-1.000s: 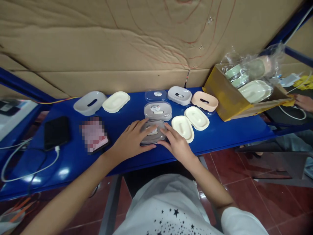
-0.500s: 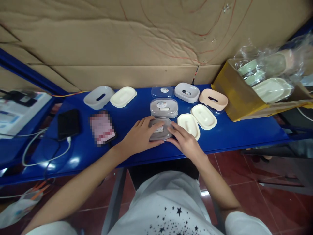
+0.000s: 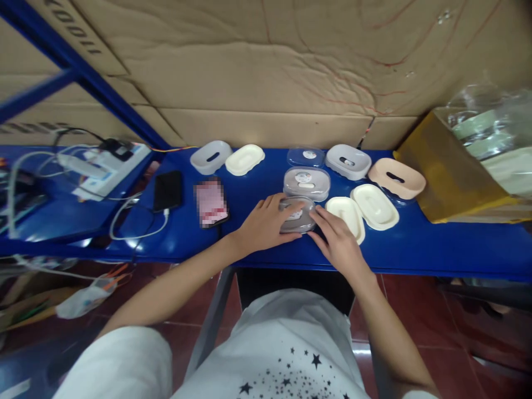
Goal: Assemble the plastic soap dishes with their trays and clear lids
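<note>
Grey case (image 3: 306, 223) (label (image 3: 296, 215) seemingly illegible) sits between both hands (image 3: 266, 224) (image 3: 344, 246), fingers (image 3: 328, 218) half-curled, clasping its sides.

Place: likely a small workshop or packing corner
Table (image 3: 440, 246): blue, spread with loose plastic dishes (image 3: 411, 180)
Wall (image 3: 233, 77): lined with cardboard
Box (image 3: 449, 172): taped, stuffed with bagged ware
Frame (image 3: 93, 83): blue bars
Floor (image 3: 407, 310): red tiles

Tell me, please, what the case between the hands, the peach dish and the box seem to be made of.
Case: probably plastic, clear and glossy on top, since grey shows through and light glints on it.
Peach dish: likely moulded plastic, fairly matte, judging by its even colour and rounded edges.
Box: seemingly cardboard, its dull brown wall partly covered in yellow, perhaps tape.
</note>
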Demonstrator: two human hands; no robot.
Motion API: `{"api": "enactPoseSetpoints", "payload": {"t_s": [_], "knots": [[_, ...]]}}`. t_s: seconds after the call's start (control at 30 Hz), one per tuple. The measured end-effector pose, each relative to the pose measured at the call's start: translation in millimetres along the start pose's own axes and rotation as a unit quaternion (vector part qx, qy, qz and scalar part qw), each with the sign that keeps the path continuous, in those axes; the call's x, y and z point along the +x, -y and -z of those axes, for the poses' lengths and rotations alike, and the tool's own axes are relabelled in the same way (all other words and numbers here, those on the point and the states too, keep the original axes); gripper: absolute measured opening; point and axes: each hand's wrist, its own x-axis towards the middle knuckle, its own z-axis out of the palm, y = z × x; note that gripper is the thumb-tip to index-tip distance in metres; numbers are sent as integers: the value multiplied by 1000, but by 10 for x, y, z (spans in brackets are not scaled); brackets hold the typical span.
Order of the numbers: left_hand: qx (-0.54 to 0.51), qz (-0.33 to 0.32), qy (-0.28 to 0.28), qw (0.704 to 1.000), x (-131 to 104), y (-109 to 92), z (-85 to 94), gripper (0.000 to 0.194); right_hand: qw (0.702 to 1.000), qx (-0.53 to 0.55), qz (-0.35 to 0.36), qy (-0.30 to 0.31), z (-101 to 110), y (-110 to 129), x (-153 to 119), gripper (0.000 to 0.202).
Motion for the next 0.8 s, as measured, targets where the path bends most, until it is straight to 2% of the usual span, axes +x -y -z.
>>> {"api": "enactPoseSetpoints", "payload": {"t_s": [0.1, 0.2, 0.27, 0.33, 0.4, 0.5, 0.57, 0.67, 0.8], "knots": [[17, 12, -51, 998, -8, 28, 5, 80, 996, -80, -33, -28, 41, 8, -31, 50], [45, -8, -120, 992, -56, 91, 78, 78, 985, -152, -81, -32, 162, -12, -173, 47], [36, -20, -142, 989, -74, 218, 177, 69, 985, -159, -73, -13, 265, -40, -327, 42], [21, 5, -147, 989, -34, 445, 299, 59, 989, -142, -51, 7, 355, -61, -493, 41], [29, 67, -130, 989, 83, 752, 409, 57, 992, -123, -35, 24, 408, -59, -632, 45], [85, 200, -44, 975, 343, 1204, 479, 64, 995, -94, -18, 39, 394, -11, -738, 45], [92, 225, -14, 970, 492, 1388, 454, 56, 997, -73, -8, 37, 338, 36, -747, 43], [87, 213, 3, 973, 574, 1439, 366, 40, 998, -45, 4, 47, 252, 91, -723, 44], [79, 182, -3, 980, 450, 1331, 270, 36, 997, -43, 11, 59, 213, 112, -705, 48]]}}
